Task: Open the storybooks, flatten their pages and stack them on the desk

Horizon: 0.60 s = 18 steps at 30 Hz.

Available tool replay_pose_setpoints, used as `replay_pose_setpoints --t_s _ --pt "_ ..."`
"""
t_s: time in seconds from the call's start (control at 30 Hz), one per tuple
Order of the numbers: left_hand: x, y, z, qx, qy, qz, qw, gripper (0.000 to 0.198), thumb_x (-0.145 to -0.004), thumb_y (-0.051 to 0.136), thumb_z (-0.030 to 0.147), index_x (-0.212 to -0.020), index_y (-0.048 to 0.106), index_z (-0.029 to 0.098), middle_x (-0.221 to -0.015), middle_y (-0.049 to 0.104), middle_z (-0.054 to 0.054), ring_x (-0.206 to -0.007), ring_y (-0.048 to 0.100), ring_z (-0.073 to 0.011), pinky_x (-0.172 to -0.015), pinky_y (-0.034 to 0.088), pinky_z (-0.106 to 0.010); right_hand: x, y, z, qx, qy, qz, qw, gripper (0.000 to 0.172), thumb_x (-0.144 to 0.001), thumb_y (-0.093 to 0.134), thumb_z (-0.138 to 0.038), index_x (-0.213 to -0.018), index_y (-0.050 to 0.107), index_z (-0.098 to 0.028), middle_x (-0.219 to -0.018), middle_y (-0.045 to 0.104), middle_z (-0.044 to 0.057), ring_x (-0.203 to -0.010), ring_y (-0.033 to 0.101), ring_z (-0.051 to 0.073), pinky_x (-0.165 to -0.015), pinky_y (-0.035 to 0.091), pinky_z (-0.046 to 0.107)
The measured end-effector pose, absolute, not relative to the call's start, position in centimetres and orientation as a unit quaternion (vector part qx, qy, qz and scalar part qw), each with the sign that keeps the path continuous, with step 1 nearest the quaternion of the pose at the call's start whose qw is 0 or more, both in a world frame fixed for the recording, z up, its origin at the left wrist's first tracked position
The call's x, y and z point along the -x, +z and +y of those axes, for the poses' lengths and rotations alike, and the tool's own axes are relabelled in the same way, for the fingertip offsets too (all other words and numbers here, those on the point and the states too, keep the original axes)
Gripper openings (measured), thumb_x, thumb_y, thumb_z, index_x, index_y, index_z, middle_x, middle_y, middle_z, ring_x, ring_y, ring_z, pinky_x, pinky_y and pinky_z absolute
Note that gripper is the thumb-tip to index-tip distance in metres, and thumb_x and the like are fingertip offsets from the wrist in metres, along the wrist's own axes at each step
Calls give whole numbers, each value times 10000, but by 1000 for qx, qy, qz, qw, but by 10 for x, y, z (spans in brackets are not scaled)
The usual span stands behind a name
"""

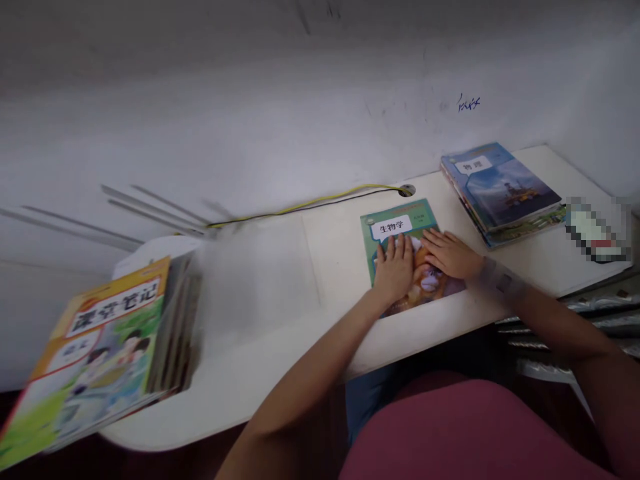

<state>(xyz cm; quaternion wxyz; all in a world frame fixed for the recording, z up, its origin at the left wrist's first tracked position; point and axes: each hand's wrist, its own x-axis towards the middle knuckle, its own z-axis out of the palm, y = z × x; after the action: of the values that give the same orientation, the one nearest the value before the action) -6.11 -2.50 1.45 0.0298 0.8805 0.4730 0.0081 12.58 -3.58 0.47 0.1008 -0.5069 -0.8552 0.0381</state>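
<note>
A green biology textbook (pixel 391 228), titled 生物学, lies flat on the white desk (pixel 335 257). My left hand (pixel 393 268) rests palm down on its middle, fingers apart. My right hand (pixel 447 254) lies flat on the book's right side, fingertips close to my left hand. Together the hands hide part of the cover picture. Neither hand grips the book. To the upper right sits a small stack topped by a blue physics textbook (pixel 500 187), apart from both hands. A thick pile of books with a 课堂笔记 cover (pixel 95 347) sits at the desk's left end.
A yellow cable and a dark cable (pixel 305 203) run along the wall to a round desk grommet (pixel 407 191). A pixelated object (pixel 597 230) lies at the desk's right edge. Metal bars (pixel 565 327) show below on the right.
</note>
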Motion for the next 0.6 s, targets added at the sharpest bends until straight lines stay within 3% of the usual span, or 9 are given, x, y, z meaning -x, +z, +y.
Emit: replay_pose_setpoints --t_s 0.23,0.33,0.47,0.6 --pt "55 10 -61 -933 27 352 70 738 -924 285 620 -1468 313 123 -1544 247 -152 -1444 149 -328 -1136 140 -589 -114 1 83 604 84 -789 82 580 -955 296 -361 -1434 336 -35 -1537 267 192 -1418 243 325 -1125 195 555" --pt "57 10 -59 -925 43 370 79 770 -922 272 628 -1476 279 92 -1542 251 -164 -1442 160 -325 -1141 151 -571 -110 4 102 620 91 -775 80 584 -959 290 -360 -1437 325 -28 -1549 245 180 -1430 206 320 -1141 162 536" --pt "55 9 -57 -882 84 457 80 830 -917 271 636 -1474 241 22 -1531 261 -202 -1430 154 -377 -1131 190 -559 -108 4 69 629 73 -770 78 621 -956 321 -393 -1439 309 -5 -1547 238 196 -1437 171 332 -1145 150 531" --pt "55 5 -56 -861 118 479 125 800 -922 330 594 -1454 262 1 -1497 320 -239 -1425 154 -389 -1131 194 -562 -117 -3 -17 592 33 -800 90 626 -954 336 -411 -1412 359 14 -1515 292 234 -1411 242 355 -1127 218 514"
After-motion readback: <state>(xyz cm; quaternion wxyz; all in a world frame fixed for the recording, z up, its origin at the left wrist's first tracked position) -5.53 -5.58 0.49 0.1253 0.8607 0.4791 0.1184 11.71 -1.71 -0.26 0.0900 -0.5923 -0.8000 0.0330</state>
